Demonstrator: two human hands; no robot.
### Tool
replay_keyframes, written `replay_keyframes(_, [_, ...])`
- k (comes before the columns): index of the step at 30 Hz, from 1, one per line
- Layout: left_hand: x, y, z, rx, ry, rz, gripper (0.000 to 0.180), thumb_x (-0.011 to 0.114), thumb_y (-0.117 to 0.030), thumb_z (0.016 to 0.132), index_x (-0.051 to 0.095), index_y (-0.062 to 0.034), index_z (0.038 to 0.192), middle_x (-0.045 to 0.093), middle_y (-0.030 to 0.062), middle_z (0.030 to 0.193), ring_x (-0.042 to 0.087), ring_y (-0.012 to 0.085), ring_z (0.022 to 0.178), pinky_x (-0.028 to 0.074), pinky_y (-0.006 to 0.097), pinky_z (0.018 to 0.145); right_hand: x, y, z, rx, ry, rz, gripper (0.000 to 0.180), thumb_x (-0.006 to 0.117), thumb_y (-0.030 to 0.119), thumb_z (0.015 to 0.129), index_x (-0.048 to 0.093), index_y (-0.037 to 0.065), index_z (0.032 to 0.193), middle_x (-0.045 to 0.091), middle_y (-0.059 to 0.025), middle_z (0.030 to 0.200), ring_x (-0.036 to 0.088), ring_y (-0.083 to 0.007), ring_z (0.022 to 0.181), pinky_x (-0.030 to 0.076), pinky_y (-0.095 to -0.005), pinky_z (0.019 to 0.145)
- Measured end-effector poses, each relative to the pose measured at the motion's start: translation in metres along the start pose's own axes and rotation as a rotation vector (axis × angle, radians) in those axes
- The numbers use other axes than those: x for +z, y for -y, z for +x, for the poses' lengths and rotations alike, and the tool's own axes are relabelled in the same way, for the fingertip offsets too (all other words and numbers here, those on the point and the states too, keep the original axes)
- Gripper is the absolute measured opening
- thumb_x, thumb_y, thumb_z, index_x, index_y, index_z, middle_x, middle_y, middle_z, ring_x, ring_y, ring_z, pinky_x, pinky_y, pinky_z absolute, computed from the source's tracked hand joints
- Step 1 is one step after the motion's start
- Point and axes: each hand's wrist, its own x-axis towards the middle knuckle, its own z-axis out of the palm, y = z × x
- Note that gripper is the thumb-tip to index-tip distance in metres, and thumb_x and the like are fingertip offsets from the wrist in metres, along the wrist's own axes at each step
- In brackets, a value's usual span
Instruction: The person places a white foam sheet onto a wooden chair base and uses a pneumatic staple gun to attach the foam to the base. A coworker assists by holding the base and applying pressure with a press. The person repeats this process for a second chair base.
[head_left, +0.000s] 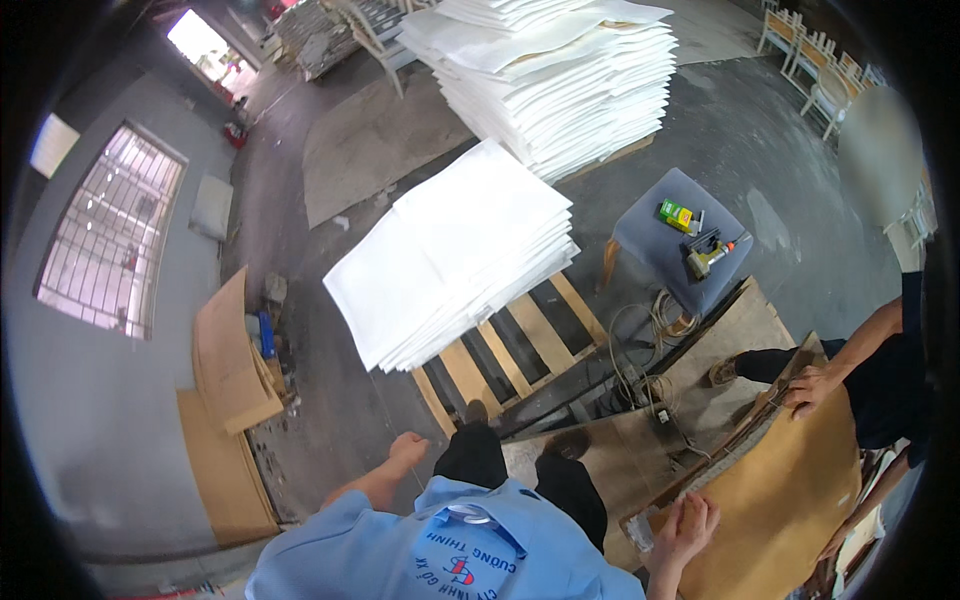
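My left hand (408, 449) is held out beside my left leg, its fingers curled. A thin pale line seems to run down near it, and whatever it may hold is too small to make out. My right hand (690, 522) has bent fingers at the near left corner of a large tan panel (790, 490) with a greyish edge. Whether these fingers grip the panel or something small is hidden. On the panel's far side, a co-worker's hand (812, 388) rests on its edge, and another of that person's hands reaches its right side.
White sheets (455, 240) are stacked on a wooden pallet (530, 335) ahead, with a taller white stack (560, 80) behind. A grey padded seat (650, 215) carries a yellowish power tool (708, 262) and a green box (678, 216). A coiled hose (655, 325) lies nearby.
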Motion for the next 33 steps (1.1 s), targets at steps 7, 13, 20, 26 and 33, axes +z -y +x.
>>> replay_keyframes(7, [0.023,-0.109,0.150,0.573,-0.015,0.373,0.071,0.080,-0.049,0.095,0.063,-0.0104,0.153,0.064,0.0228,0.151,0.062,0.0416,0.140,0.051,0.052,0.116,0.093,0.032,-0.080,-0.089,-0.063,0.034,0.011,0.082,0.012,0.099,0.082,0.005,0.107,0.079,-0.0144,0.093,0.076,-0.0323,0.080,0.060,-0.0469,0.070])
replay_keyframes(13, [0.027,-0.218,0.375,0.817,-0.206,0.543,0.106,0.087,-0.050,0.091,0.033,-0.0115,0.174,0.034,0.0299,0.173,0.033,0.0512,0.161,0.031,0.070,0.126,0.271,0.115,-0.130,0.389,0.139,0.284,0.015,0.077,0.011,0.104,0.080,0.006,0.118,0.078,-0.0152,0.100,0.076,-0.0305,0.088,0.060,-0.0414,0.079])
replay_keyframes(20, [0.053,-0.321,0.560,0.721,-0.413,0.697,0.118,0.088,-0.036,0.088,0.016,-0.0191,0.180,0.012,0.0290,0.183,0.014,0.0545,0.168,0.021,0.074,0.130,0.397,0.153,-0.151,0.705,0.310,0.236,0.026,0.076,0.018,0.107,0.079,0.003,0.128,0.081,-0.0158,0.110,0.078,-0.0256,0.095,0.062,-0.0372,0.088])
replay_keyframes(26, [-0.061,-0.398,0.655,0.921,-0.702,0.271,0.048,0.058,-0.015,0.093,0.077,-0.0075,0.137,0.080,0.0265,0.122,0.076,0.0451,0.116,0.059,0.051,0.107,0.420,0.172,-0.157,0.847,0.368,0.230,0.025,0.076,0.016,0.108,0.079,0.000,0.125,0.082,-0.0163,0.111,0.077,-0.0229,0.097,0.062,-0.0358,0.089])
replay_keyframes(33, [-0.047,-0.378,0.670,1.076,-0.416,0.479,0.070,0.072,-0.015,0.095,0.055,-0.0137,0.163,0.064,0.0201,0.155,0.063,0.0387,0.140,0.049,0.052,0.120,0.432,0.190,-0.152,0.989,0.367,0.216,0.024,0.076,0.017,0.107,0.079,-0.001,0.122,0.082,-0.0154,0.108,0.077,-0.0223,0.096,0.061,-0.0353,0.090])
